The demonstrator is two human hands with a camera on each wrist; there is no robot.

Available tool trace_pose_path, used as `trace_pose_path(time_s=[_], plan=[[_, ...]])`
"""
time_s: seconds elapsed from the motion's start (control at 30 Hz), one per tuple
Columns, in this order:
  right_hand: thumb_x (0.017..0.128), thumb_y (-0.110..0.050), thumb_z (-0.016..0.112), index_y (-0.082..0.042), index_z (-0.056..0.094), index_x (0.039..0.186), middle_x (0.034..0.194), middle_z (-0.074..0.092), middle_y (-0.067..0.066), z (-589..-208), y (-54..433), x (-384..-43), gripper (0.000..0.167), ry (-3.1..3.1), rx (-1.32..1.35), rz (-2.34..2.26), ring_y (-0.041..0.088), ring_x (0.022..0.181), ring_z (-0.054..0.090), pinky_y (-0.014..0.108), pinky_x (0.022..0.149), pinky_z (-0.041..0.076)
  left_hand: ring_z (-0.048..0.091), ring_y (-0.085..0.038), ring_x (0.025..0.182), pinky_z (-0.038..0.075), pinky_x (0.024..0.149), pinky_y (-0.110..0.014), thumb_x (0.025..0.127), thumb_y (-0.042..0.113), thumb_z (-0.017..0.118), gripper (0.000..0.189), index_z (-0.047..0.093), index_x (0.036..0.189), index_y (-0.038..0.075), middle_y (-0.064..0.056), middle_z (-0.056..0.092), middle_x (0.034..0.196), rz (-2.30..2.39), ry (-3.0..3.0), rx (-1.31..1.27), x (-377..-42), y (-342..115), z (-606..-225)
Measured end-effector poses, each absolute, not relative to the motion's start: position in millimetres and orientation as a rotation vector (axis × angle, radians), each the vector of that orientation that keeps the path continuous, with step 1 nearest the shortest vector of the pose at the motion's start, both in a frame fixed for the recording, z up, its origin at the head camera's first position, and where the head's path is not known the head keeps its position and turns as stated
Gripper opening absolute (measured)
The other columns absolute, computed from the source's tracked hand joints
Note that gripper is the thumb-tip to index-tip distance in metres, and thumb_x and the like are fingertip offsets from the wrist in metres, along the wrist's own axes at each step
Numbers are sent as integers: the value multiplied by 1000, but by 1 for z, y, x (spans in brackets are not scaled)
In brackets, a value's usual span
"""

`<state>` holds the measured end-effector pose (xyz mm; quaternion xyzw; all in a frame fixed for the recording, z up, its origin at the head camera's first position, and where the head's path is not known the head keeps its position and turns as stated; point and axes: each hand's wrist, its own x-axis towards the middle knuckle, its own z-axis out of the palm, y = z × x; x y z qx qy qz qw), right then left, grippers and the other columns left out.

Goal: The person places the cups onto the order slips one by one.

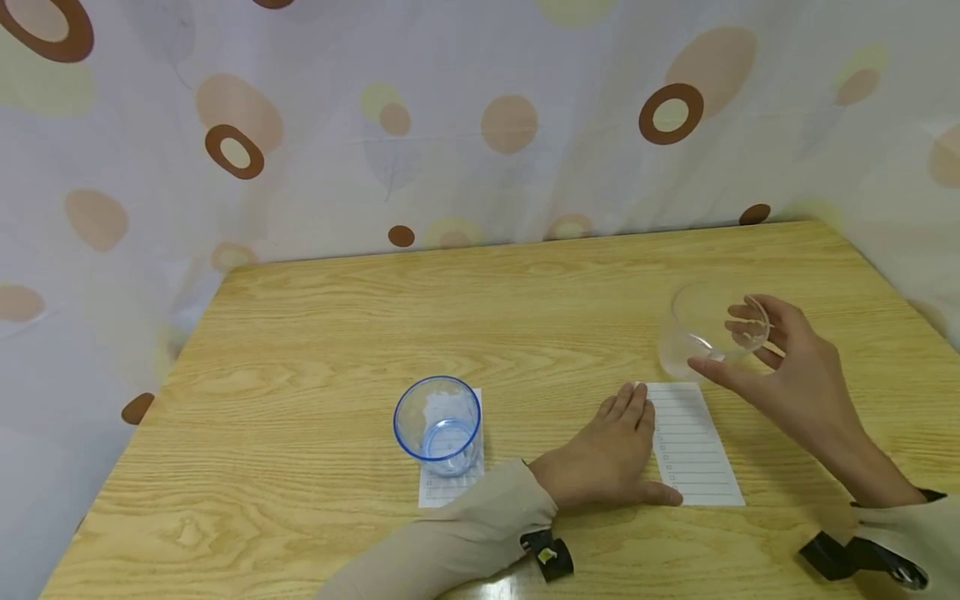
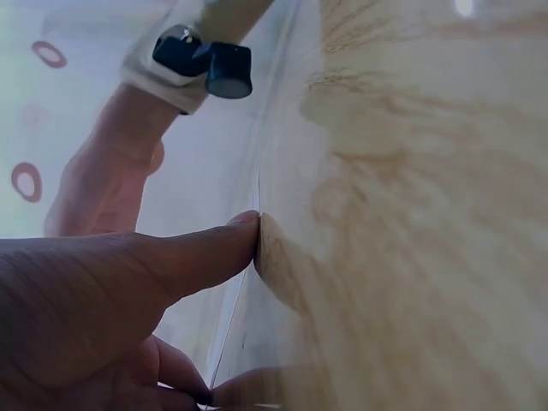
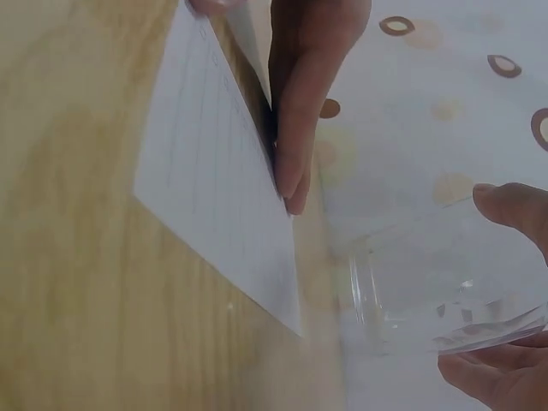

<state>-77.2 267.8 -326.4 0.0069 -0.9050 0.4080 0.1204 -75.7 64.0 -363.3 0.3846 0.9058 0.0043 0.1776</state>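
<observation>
A white lined sheet of paper with small checkboxes lies on the table. My left hand rests along its left edge, palm down with straight fingers, and the thumb is spread toward the near corner. In the left wrist view, the left thumb tip touches the paper's edge. My right hand holds a clear plastic cup just beyond the paper's far edge, thumb on the near side and fingers round the other. The right wrist view shows this cup raised off the table and tilted.
On the left, a transparent blue-rimmed cup stands upright on a second lined sheet, covering much of it. The wooden table ends at a patterned curtain behind. Black camera mounts sit on both wrists.
</observation>
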Motion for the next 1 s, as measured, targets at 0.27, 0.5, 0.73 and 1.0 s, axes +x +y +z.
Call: trace_pose_path(time_s=[0.27,0.5,0.73,1.0], plan=[[76,-23,85,-9,32,149,132,51,14,-332,270,-50,91,-2674,5,1176,7,124,50,-5,80,33,-3,-19,147,6,118,-25,83,74,48,104,14,155,7,-9,2,162,38,2574,1043,-75,65,-363],[73,-18,86,-12,36,147,128,56,5,-341,268,-31,89,-2652,43,1177,-19,106,45,-4,81,34,-3,-21,147,7,118,-26,82,76,47,106,15,155,7,-9,2,162,8,2578,1045,-74,66,-363],[68,-15,90,-8,39,143,131,53,9,-348,265,-21,91,-2621,71,1165,-18,108,43,-4,82,34,-4,-21,147,6,118,-26,82,77,46,106,12,155,7,-9,1,162,-8,2578,1045,-75,66,-363],[64,-13,91,-7,39,143,134,51,3,-355,265,-13,95,-2625,88,1167,-18,110,40,-4,82,34,-2,-20,147,7,118,-25,81,78,47,107,14,155,7,-8,3,162,-11,2596,1032,-76,65,-365]])
